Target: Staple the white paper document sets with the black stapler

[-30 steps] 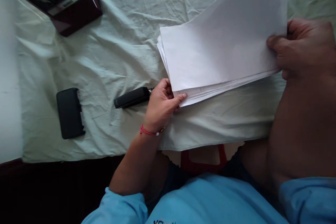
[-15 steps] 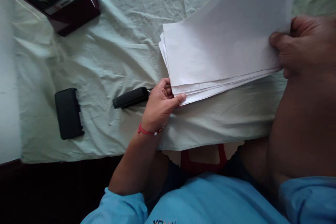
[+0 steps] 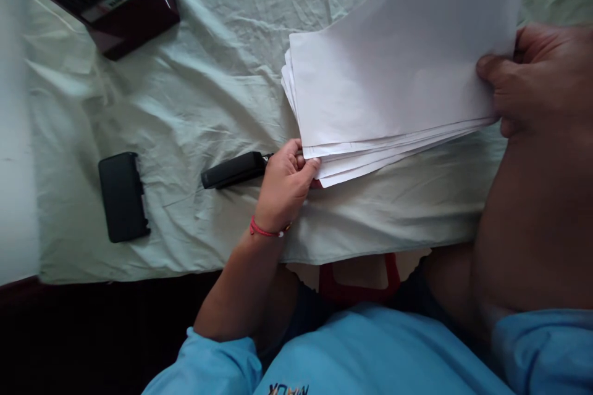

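A loose stack of white paper sheets (image 3: 393, 86) is held slightly fanned between my two hands, its top sheet bowed upward at the far side. My right hand (image 3: 532, 80) grips the stack's right end, thumb on top and fingers underneath. At the near left corner, my left hand (image 3: 290, 176) pinches the sheets' edges between thumb and curled fingers; a red cord bracelet circles that wrist. Right beside the left hand lies a slim black oblong object (image 3: 234, 170) with a metal tip. A small red bit shows below the left thumb, too hidden to name.
A black rectangular case (image 3: 124, 196) lies at the left on the pale green tablecloth (image 3: 208, 99). In the far left corner stands a dark maroon box-like device (image 3: 125, 12). Under the table's near edge, part of a red stool (image 3: 359, 290) shows between my legs.
My left thumb has slid back toward the corner of the stack, and the lower sheets' edges have spread slightly. My right hand keeps its grip, nearly unmoved.
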